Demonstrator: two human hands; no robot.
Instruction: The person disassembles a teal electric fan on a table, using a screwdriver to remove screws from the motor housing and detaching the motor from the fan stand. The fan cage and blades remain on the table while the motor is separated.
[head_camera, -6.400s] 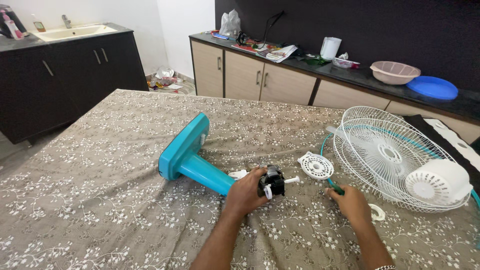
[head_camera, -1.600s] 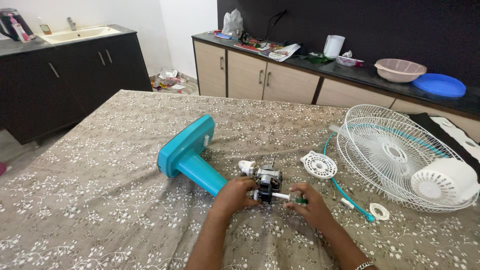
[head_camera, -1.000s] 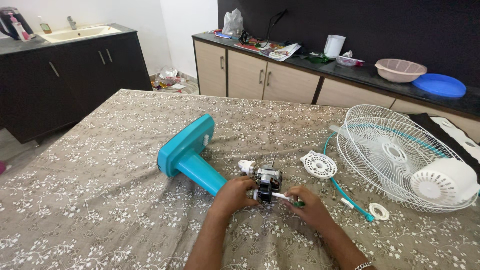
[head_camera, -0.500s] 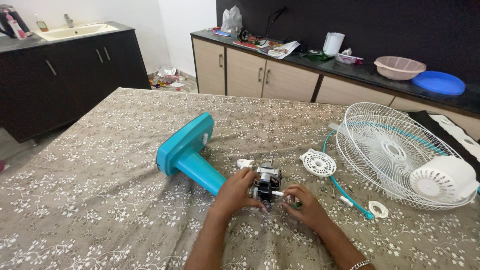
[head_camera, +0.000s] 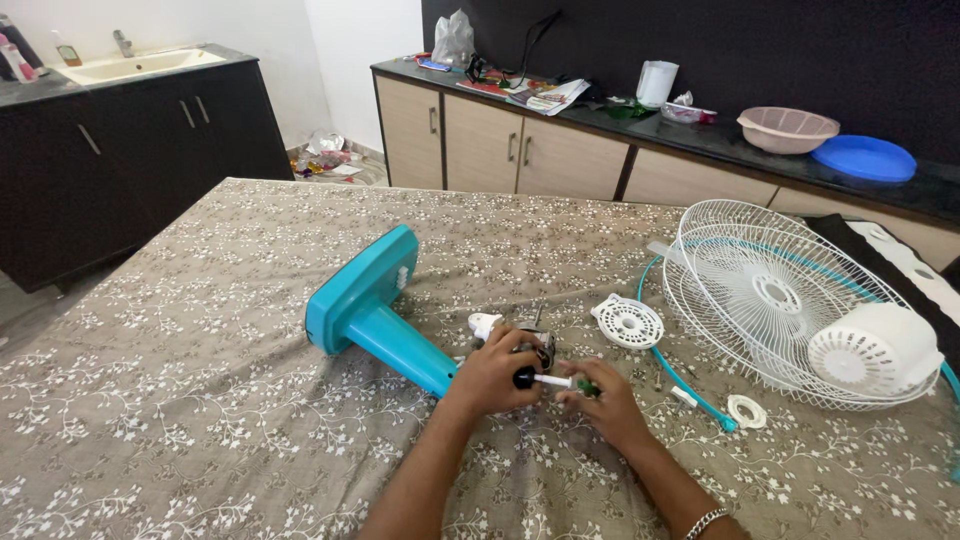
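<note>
One fan motor (head_camera: 528, 350), held between your two hands on the patterned cloth.

Your left hand (head_camera: 493, 376) wraps the motor beside the one teal stand (head_camera: 370, 310); your right hand (head_camera: 598, 401) pinches what looks like a green-handled screwdriver (head_camera: 565, 382). Nearby: one wire guard (head_camera: 770, 290), one white vented disc (head_camera: 627, 321).

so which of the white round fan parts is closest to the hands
The small vented white disc, lying just beyond the right hand. The little white ring and the domed white cover lie farther right.
</note>
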